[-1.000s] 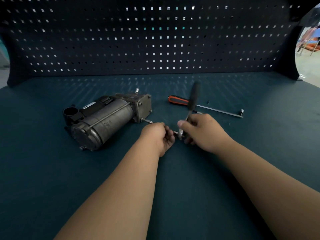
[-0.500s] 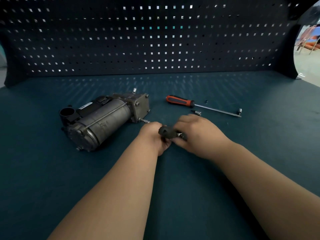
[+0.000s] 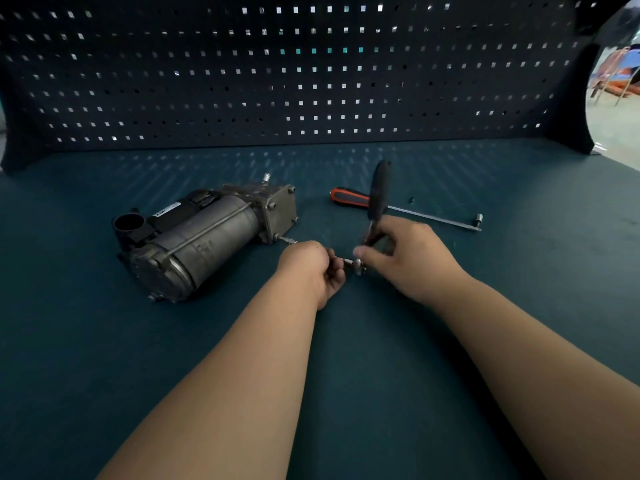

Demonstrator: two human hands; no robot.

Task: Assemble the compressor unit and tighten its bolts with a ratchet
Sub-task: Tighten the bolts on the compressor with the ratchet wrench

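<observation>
A grey compressor unit lies on its side on the dark teal bench, its square end plate facing right. A thin extension bar runs from a bolt at the plate's lower corner toward me. My left hand is closed around that bar. My right hand grips the ratchet near its head, just right of my left hand. The ratchet's black handle stands nearly upright, pointing away from me. Its shiny head shows between my two hands.
An orange-and-black screwdriver-handled tool with a long shaft and a socket at its tip lies behind my right hand. A tiny dark part sits near it. A perforated black back panel closes the bench's far side.
The ratchet handle has swung from lying low across my hands back up to nearly upright. My left hand stays on the bar. The compressor has not moved.
</observation>
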